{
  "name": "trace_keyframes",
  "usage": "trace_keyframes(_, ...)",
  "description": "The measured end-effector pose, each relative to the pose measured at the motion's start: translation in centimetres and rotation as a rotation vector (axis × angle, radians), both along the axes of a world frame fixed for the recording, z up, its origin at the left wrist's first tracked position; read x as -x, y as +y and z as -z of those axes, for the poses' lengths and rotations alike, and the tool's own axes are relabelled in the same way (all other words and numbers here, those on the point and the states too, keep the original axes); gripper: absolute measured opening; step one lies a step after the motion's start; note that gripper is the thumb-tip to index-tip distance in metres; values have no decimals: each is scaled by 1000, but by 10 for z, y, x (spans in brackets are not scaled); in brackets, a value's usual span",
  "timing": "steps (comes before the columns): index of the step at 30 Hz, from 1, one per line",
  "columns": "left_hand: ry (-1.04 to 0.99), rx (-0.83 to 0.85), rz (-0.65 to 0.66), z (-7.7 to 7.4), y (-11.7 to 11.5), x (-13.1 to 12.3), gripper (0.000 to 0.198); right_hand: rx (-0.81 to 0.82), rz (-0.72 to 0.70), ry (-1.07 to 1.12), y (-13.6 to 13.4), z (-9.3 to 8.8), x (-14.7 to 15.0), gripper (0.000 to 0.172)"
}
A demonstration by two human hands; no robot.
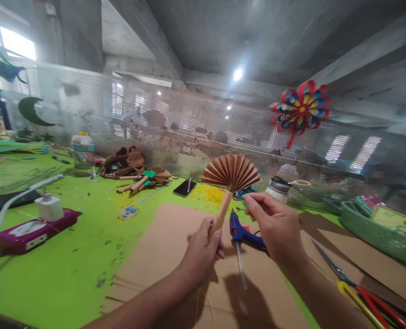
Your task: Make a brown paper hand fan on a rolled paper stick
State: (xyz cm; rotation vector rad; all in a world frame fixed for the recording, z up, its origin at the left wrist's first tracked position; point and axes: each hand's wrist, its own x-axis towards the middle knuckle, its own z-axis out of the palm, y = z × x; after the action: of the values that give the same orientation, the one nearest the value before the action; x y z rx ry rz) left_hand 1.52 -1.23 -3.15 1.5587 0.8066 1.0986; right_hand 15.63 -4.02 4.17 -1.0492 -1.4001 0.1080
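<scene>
My left hand [204, 246] is wrapped round the rolled handle of a brown pleated paper fan [230, 171], which stands up with its folds spread. To the right of the fan, my right hand [273, 221] is raised with thumb and forefinger pinched together. A small green bit shows at those fingertips, too small to name. Behind and between my hands lies a blue hot glue gun [239, 228] with a clear glue stick poking out toward me. Beneath both hands is a stack of brown kraft paper sheets [155, 256].
Scissors [350, 278] with red and yellow handles lie at right, by a green basket [363, 228]. A purple power strip [38, 233] with a white charger is at left. Behind are a phone [185, 188], yellow shreds [208, 195], paper fans [144, 180], a white jar [277, 189] and a perforated screen [189, 114].
</scene>
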Motion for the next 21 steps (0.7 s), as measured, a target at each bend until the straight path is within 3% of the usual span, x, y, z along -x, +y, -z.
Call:
trace_keyframes(4, 106, -124, -28, 1, -3, 2, 17, -204, 221, -505, 7, -15, -5, 11)
trace_keyframes(8, 219, -221, -77, 3, -5, 6, 19, -210, 399, -769, 13, -18, 0, 10)
trace_keyframes(14, 305, -363, -153, 5, -8, 8, 24, -96, 610, -951, 20, -20, 11, 8)
trace_keyframes(21, 289, -399, -207, 8, -7, 7, 26, -206, 674, -970, 30, -11, 3, 9)
